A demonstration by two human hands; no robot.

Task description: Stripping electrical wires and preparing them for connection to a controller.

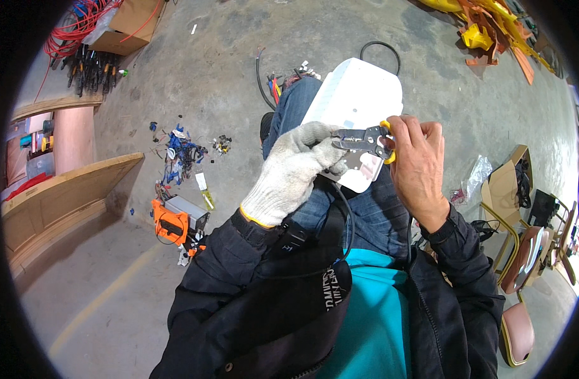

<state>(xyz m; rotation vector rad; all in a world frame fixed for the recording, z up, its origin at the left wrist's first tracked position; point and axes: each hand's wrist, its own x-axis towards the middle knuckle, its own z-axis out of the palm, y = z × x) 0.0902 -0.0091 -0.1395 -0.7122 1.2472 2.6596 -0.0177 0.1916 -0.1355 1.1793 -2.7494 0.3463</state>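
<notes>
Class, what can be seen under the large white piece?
Blue jeans show beside the white piece, and a dark cable loops beyond its far edge. Whatever lies directly beneath is covered.

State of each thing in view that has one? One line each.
Left hand: gloved, fingers bent at the pliers' nose; grip hidden
Right hand: bare, closed on the pliers' handles
Pliers: held, nose pointing left; open or shut unclear
White panel: over the legs
Jacket: open at the front
Red cable: loosely coiled
Right-side box: open
Blue scraps: loose pile on the floor
</notes>
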